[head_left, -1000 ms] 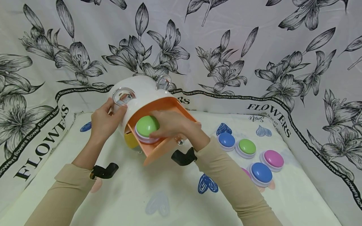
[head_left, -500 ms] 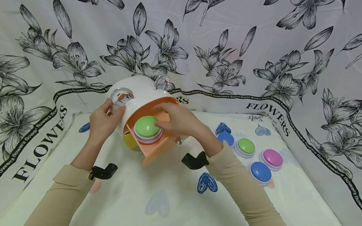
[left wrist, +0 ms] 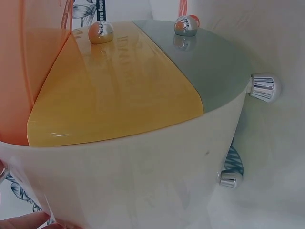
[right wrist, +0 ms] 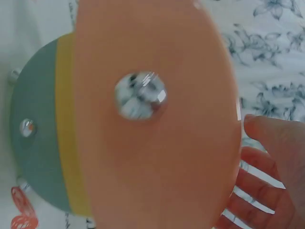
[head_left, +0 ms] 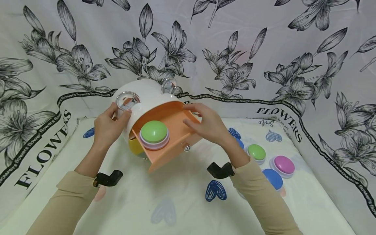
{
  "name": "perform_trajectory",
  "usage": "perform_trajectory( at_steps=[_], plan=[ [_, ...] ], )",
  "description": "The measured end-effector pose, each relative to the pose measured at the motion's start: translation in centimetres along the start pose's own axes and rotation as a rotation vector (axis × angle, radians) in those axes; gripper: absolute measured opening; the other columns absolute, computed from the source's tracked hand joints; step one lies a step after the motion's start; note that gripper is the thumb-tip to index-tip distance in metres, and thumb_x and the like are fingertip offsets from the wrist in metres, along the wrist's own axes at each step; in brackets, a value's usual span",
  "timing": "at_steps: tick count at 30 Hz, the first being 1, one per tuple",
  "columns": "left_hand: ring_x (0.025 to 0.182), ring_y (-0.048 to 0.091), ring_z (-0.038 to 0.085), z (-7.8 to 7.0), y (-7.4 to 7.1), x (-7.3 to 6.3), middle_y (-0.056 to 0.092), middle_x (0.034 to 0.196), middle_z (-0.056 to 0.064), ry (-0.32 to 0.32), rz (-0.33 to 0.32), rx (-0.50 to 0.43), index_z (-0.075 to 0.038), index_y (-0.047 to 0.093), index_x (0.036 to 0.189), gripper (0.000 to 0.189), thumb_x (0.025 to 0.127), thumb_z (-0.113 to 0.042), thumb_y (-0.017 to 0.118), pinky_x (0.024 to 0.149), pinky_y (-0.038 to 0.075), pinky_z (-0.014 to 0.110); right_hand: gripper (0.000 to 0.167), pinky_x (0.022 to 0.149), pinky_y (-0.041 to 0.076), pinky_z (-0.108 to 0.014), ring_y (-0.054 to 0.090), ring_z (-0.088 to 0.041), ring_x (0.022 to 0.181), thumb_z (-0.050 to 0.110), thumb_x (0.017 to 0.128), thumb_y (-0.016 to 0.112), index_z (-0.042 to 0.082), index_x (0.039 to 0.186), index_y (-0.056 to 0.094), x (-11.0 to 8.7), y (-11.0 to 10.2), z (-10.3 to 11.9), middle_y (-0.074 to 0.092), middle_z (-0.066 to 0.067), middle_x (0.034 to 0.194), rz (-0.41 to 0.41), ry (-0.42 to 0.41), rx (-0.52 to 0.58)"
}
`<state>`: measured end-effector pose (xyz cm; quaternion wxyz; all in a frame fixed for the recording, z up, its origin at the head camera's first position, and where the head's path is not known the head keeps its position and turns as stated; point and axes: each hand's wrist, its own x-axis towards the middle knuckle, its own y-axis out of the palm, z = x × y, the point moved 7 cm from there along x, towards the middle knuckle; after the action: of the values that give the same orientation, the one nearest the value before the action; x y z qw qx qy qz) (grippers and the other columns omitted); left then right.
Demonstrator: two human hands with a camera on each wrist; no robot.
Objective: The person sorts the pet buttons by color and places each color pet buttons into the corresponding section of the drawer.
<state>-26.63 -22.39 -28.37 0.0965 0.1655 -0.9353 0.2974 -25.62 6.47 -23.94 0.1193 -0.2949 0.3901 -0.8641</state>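
You are gripping the white case (head_left: 149, 92) with your left hand (head_left: 110, 125) and holding your right hand (head_left: 210, 124), fingers apart, by the orange drawer's (head_left: 177, 125) right edge, the green button (head_left: 154, 132) sitting inside, left of frame center.

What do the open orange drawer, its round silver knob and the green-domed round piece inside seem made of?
Open orange drawer: probably satin plastic, its walls evenly coloured.
Round silver knob: mirror finish, reflecting surroundings; metal or chromed plastic.
Green-domed round piece: likely glossy plastic, its dome catching highlights.
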Motion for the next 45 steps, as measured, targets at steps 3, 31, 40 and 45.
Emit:
perform_trajectory(
  at_steps=[3,31,40,45],
  plan=[
    [0.118,0.049,0.026,0.0,0.0,0.0,0.054,0.125,0.012,0.004,-0.007,0.008,-0.006,0.055,0.107,0.049,0.086,-0.05,0.052,0.091,0.048,0.044,0.042,0.092,0.047,-0.038,0.054,-0.02,0.112,0.022,0.085,0.066,0.01,0.123,0.055,-0.9,-0.7,-1.4,0.058,-0.005,0.122,-0.075,0.0,0.008],
    [0.116,0.05,0.027,0.0,0.0,0.1,0.053,0.129,0.013,0.02,-0.015,-0.001,-0.005,0.056,0.118,0.054,0.087,-0.049,0.052,0.089,0.049,0.046,0.054,0.097,0.04,-0.052,0.042,-0.037,0.123,0.033,0.089,0.059,0.007,0.134,0.044,-12.0,-4.5,-18.0,0.045,-0.017,0.135,-0.225,0.469,-0.105],
    [0.125,0.044,0.027,0.2,0.1,0.1,0.04,0.141,0.009,-0.015,0.012,-0.018,-0.007,0.052,0.129,0.062,0.086,-0.051,0.052,0.093,0.046,0.045,0.067,0.097,0.031,-0.062,0.034,-0.044,0.126,0.043,0.09,0.053,0.004,0.141,0.033,-15.4,-5.0,-22.1,0.035,-0.025,0.141,-0.094,0.637,-0.157],
    [0.123,0.045,0.028,0.1,0.1,0.1,0.043,0.139,0.01,-0.016,0.009,-0.015,-0.008,0.052,0.128,0.06,0.086,-0.051,0.053,0.091,0.047,0.045,0.078,0.101,0.027,-0.062,0.027,-0.048,0.128,0.048,0.089,0.053,0.001,0.143,0.024,-16.9,-4.6,-23.7,0.028,-0.03,0.142,0.018,0.684,-0.151]
  ],
)
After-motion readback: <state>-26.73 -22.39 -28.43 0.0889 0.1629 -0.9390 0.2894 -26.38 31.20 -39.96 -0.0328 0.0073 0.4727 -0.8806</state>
